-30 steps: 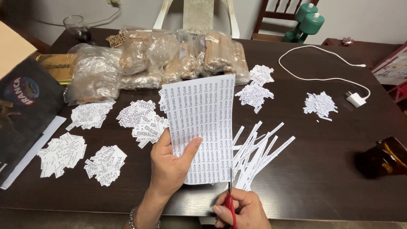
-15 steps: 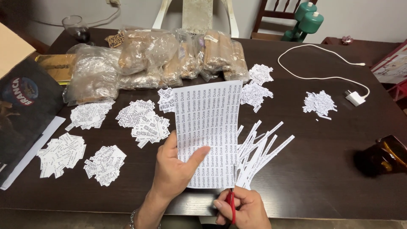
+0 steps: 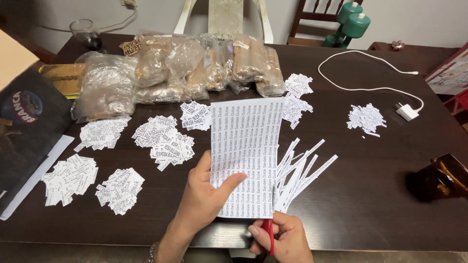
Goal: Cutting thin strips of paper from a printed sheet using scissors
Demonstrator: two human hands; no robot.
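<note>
My left hand [image 3: 204, 197] pinches the printed sheet [image 3: 246, 151], thumb on its face. My right hand [image 3: 282, 238] grips red-handled scissors [image 3: 269, 236] at the sheet's near edge. Cut strips [image 3: 300, 168] fan out right of it. Paper-slip piles [image 3: 161, 139] lie left on the dark table [image 3: 380, 195], plastic bags [image 3: 175, 73] beyond.

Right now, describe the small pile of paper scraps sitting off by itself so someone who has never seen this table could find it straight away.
Start at the dark wooden table and look to its right side, where a white charging cable loops down to its plug. Just left of that plug lies the scrap pile. Unlike the other piles, which cluster near the plastic bags, it sits alone on bare wood.
</note>
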